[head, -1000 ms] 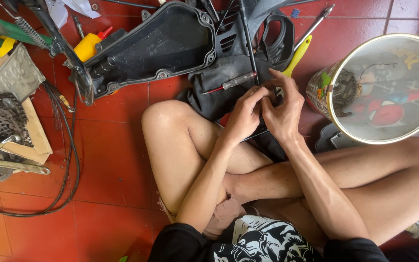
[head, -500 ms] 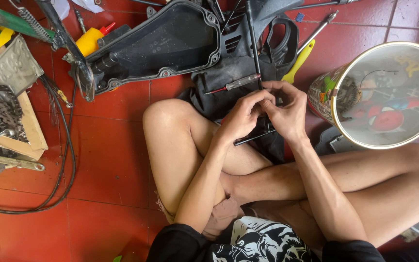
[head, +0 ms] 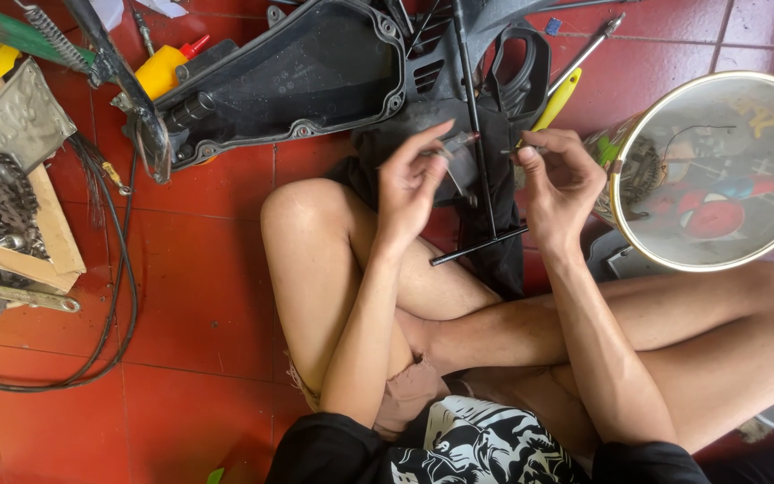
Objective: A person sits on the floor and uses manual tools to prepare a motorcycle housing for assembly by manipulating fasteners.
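two hands work above the lap: left hand (head: 409, 184) pinches a small metal part (head: 459, 143), right hand (head: 562, 175) fingers clamped on something tiny at 12 o'clock. loosened fingers could drop it onto the red floor (head: 199, 296) among the black housing (head: 288, 76) clutter.

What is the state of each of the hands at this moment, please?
Left hand: fingers pinched on a small dark part with a reddish tip.
Right hand: fingers closed on something tiny; what it is cannot be told.
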